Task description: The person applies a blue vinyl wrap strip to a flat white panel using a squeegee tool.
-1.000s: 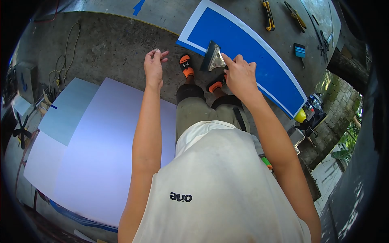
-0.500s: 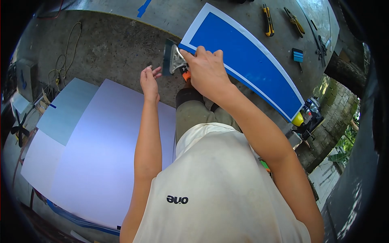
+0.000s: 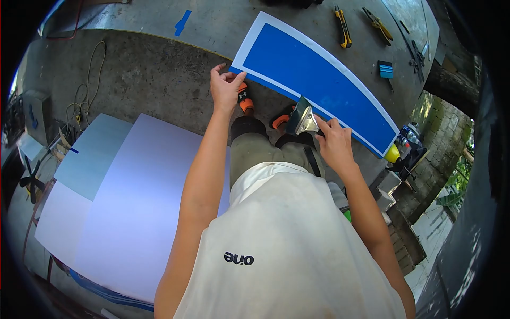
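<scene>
A person's right hand [image 3: 334, 144] grips a metal scraper [image 3: 302, 118] at a blue panel's [image 3: 319, 80] edge; the left hand [image 3: 226, 87], fingers curled, pinches its corner.

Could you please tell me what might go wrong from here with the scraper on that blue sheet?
1. The scraper in the right hand sits tilted at the near edge of the blue sheet; its blade could nick or crease the surface.
2. The left hand steadies only one corner, so the sheet may slide.
3. A slip off the edge could drop the scraper onto the sandals below.
</scene>
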The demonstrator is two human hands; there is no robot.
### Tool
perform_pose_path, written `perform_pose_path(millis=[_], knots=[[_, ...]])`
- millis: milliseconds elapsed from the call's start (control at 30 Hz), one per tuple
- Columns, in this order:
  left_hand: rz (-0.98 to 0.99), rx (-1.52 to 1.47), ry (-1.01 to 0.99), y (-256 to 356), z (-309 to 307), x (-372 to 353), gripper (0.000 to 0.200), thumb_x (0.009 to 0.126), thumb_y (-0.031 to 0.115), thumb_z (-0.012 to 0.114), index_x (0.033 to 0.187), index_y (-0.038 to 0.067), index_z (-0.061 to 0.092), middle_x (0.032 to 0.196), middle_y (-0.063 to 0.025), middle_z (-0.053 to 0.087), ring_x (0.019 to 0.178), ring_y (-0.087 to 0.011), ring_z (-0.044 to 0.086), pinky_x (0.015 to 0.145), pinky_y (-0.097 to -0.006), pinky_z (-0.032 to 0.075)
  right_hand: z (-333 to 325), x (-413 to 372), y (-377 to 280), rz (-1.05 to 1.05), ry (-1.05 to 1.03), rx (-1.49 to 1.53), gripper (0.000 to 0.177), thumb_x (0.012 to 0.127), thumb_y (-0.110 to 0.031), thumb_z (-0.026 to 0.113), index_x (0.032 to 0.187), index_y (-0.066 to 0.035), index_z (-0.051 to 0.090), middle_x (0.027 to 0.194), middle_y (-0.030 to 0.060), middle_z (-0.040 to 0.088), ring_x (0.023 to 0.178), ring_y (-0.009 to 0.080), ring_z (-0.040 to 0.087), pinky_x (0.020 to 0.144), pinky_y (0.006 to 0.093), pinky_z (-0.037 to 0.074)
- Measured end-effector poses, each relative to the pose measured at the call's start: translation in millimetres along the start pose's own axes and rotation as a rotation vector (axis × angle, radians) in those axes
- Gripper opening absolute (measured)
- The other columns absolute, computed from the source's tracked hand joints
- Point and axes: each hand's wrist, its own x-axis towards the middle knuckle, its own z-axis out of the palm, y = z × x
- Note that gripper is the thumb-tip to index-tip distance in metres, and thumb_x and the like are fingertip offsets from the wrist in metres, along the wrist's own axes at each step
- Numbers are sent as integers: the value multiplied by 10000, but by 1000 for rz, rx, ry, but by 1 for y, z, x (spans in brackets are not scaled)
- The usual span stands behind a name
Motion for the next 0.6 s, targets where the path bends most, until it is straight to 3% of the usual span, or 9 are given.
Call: perform_pose_path(millis=[100, 167, 333, 500, 600], knots=[[-21, 47, 59, -4, -7, 7, 792, 871, 112, 888, 1465, -48, 389, 1043, -139, 715, 938, -173, 689, 853, -308, 561, 4, -9, 2, 28, 16, 46, 564, 898, -68, 755, 1445, -144, 644, 1016, 110, 605, 952, 274, 618, 852, 434, 379], [-19, -96, 80, -8, -12, 13, 793, 894, 120, 879, 1482, -58, 378, 1075, -143, 726, 955, -170, 681, 886, -297, 539, 5, -14, 2, 49, 31, 70, 546, 905, -76, 750, 1437, -152, 653, 1016, 107, 602, 951, 273, 616, 852, 432, 380], [-15, -174, 170, -8, -25, 21, 550, 1013, 167, 754, 1398, -34, 417, 1071, -170, 742, 909, -175, 683, 897, -307, 535, 6, -23, 14, 86, 65, 112, 557, 905, -86, 756, 1447, -152, 651, 1043, 106, 606, 954, 276, 611, 871, 425, 391], [-19, -181, 112, -2, -24, 15, 616, 994, 176, 786, 1425, -24, 394, 1111, -189, 732, 989, -187, 672, 930, -308, 527, 11, -34, 38, 148, 188, 172, 557, 910, -99, 757, 1455, -139, 647, 1061, 102, 618, 958, 274, 612, 900, 411, 402], [25, -19, 27, -5, -15, 13, 694, 958, 141, 825, 1455, -33, 373, 1122, -188, 727, 1022, -192, 667, 935, -303, 523, 17, -40, 53, 226, 235, 231, 558, 917, -105, 755, 1462, -132, 640, 1055, 95, 627, 960, 271, 616, 914, 406, 403]])
